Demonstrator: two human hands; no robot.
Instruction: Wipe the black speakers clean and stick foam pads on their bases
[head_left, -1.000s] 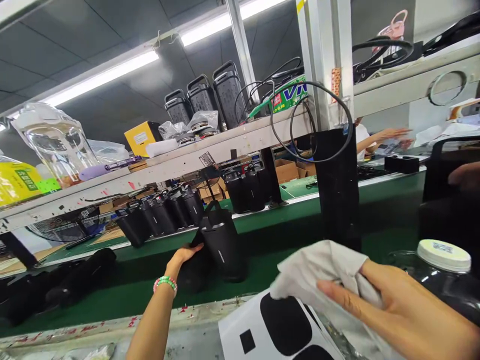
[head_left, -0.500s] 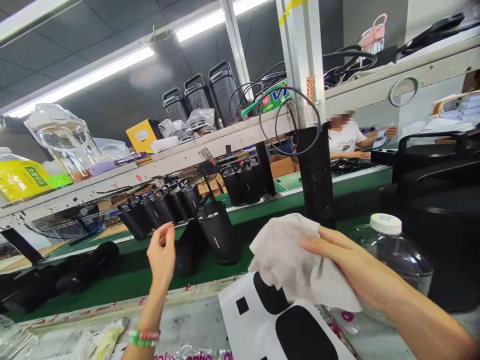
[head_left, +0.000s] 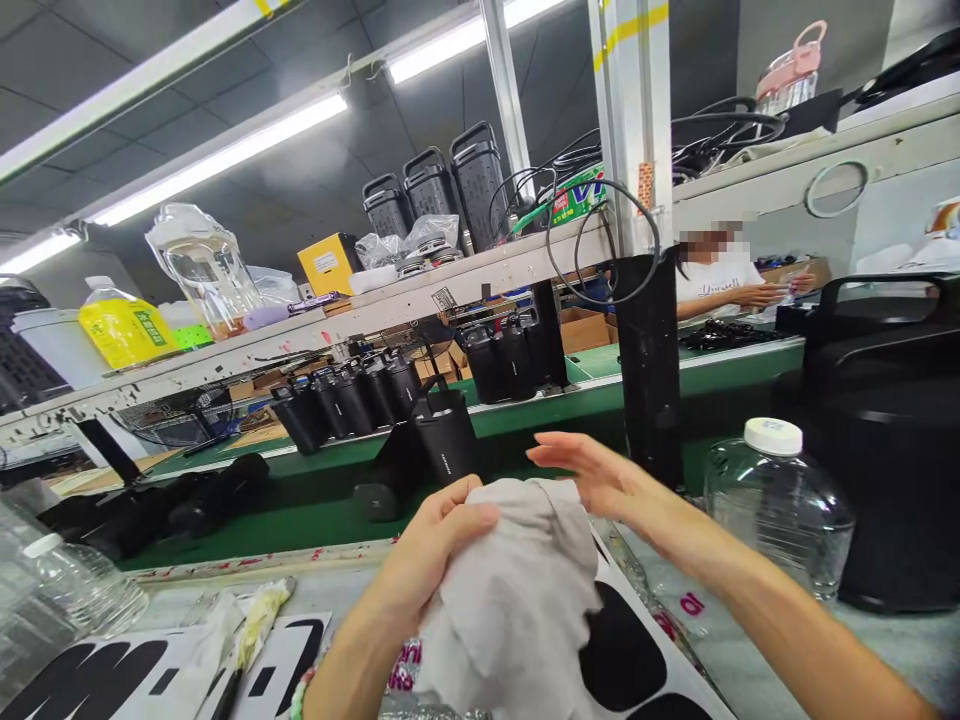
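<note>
A crumpled whitish cloth [head_left: 517,600] hangs over the bench in front of me. My left hand [head_left: 442,530] pinches its upper left edge between thumb and fingers. My right hand [head_left: 592,475] is at the cloth's upper right, fingers stretched out and apart; whether it touches the fabric is hard to tell. Partly hidden beneath the cloth lies a white sheet with black rounded shapes [head_left: 626,650]. Just beyond my hands a black speaker-like cylinder with a handle [head_left: 446,435] stands on the green belt.
A clear jug with a white cap [head_left: 780,510] stands at right, beside large black handled units [head_left: 892,460]. More black cylinders [head_left: 349,400] line the far side. A shelf [head_left: 480,265] crosses above the green belt [head_left: 315,530]. Across it, a co-worker [head_left: 727,280] handles something small.
The cloth has passed from my right hand to my left, which moved right to grip it. My right hand has let go and opened. The view has shifted left.
</note>
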